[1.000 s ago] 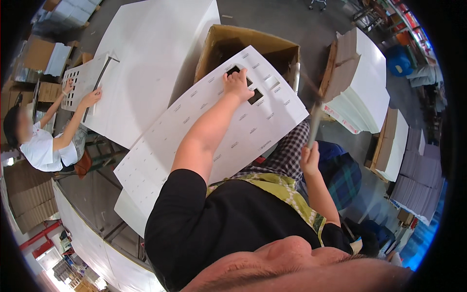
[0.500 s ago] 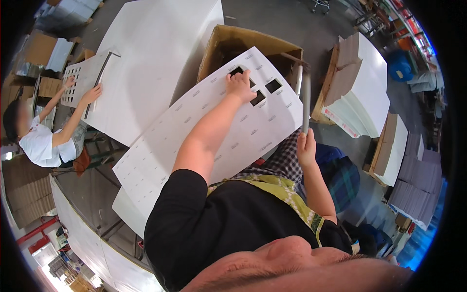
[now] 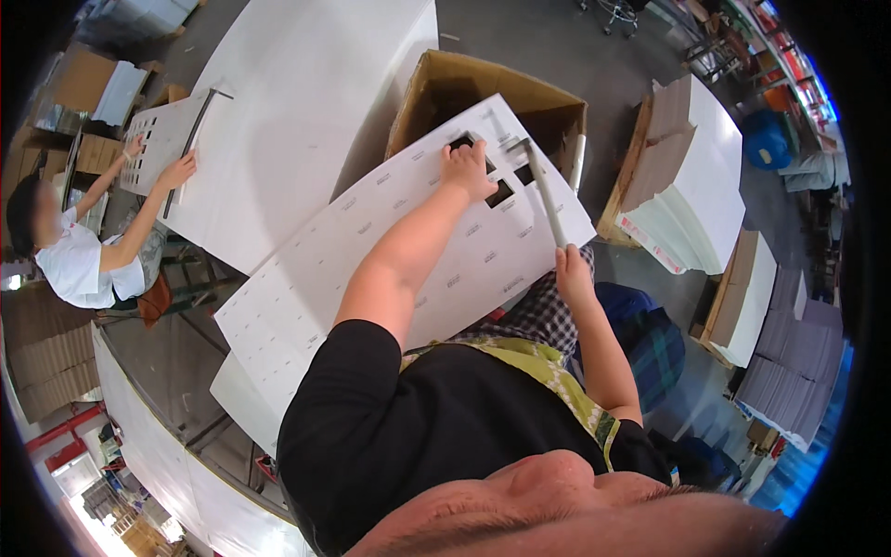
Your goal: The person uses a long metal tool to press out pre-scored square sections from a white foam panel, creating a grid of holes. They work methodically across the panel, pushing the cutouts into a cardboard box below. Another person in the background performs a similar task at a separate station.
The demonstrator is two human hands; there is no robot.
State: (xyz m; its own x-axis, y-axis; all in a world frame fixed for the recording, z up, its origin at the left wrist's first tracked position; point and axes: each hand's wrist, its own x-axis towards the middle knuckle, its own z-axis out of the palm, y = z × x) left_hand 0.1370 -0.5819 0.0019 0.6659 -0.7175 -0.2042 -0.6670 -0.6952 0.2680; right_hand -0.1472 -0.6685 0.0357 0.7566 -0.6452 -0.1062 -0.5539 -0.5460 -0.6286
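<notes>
A large white printed board (image 3: 408, 251) lies slanted before me, with several square cut-outs near its far end. My left hand (image 3: 467, 174) rests on it with fingers and thumb apart, at the edges of the cut-outs. My right hand (image 3: 574, 271) is wrapped round the lower end of the handle of a hammer (image 3: 549, 204). The hammer's head is over the board's far right part, by the right-hand cut-out; whether it touches is unclear. An open cardboard box (image 3: 408, 107) stands under and beyond the board's far end.
A big white stack of sheets (image 3: 288, 121) is at the left. Beyond it a co-worker (image 3: 88, 251) handles a perforated board (image 3: 160, 147) and a dark long-handled tool (image 3: 188, 148). Stacked boards (image 3: 691, 186) stand at the right, near a blue container (image 3: 767, 144).
My right hand has swung the hammer leftward, from beside the board's right edge to over its cut-out end. My left hand stays at the cut-outs.
</notes>
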